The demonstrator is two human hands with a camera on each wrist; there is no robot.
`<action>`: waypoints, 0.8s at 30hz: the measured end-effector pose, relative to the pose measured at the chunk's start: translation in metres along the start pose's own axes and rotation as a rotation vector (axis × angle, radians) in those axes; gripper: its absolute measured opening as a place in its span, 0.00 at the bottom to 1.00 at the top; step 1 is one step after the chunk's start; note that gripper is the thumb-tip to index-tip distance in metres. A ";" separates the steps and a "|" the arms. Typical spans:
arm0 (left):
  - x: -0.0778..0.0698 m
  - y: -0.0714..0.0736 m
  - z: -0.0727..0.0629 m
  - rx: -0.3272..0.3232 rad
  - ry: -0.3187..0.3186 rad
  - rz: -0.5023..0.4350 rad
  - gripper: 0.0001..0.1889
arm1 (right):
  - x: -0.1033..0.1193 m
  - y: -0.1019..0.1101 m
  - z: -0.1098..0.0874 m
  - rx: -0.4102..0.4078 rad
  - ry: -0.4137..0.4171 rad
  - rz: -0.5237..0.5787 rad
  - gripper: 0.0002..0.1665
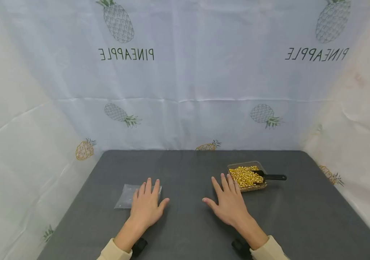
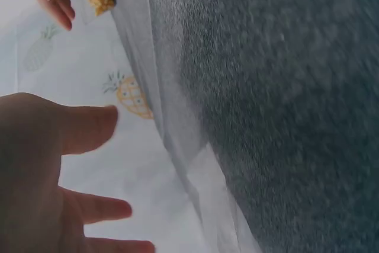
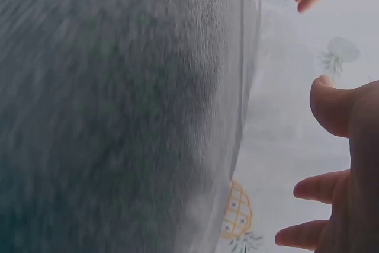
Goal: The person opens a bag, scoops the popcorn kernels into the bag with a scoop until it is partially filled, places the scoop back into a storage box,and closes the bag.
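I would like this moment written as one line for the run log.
left hand: empty, nearest plastic bag | right hand: empty, nearest container of corn | black scoop: resting in corn

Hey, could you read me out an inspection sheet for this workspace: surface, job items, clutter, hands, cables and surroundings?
Surface: dark grey table, with rounded far corners.
Job's things: clear plastic bag lying at the left, partly hidden by the left hand; clear container at the right with yellow corn kernels, and a black scoop in it, handle pointing right.
Clutter: nothing seen.
Hands: the left hand and the right hand are both open, fingers spread, holding nothing; whether the right fingertips touch the container can't be told.
Cables: nothing seen.
Surroundings: pale cloth with pineapple prints behind and at both sides; its lettering reads mirrored.
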State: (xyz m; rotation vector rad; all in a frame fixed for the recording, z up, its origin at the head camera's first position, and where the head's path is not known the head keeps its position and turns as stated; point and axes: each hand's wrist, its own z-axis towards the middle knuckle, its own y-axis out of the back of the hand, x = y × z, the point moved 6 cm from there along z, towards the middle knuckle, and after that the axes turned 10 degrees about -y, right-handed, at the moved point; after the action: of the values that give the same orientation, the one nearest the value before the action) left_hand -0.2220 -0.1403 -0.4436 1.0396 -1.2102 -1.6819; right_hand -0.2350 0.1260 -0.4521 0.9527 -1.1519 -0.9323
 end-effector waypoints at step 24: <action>0.032 -0.004 -0.006 0.096 0.183 -0.088 0.38 | 0.051 -0.025 0.019 0.141 0.068 0.093 0.44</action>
State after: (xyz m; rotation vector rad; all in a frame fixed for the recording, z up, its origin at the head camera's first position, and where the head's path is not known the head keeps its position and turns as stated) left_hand -0.2278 -0.1706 -0.4540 1.2928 -1.1489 -1.5684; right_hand -0.2484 0.0673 -0.4576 1.0276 -1.2064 -0.7459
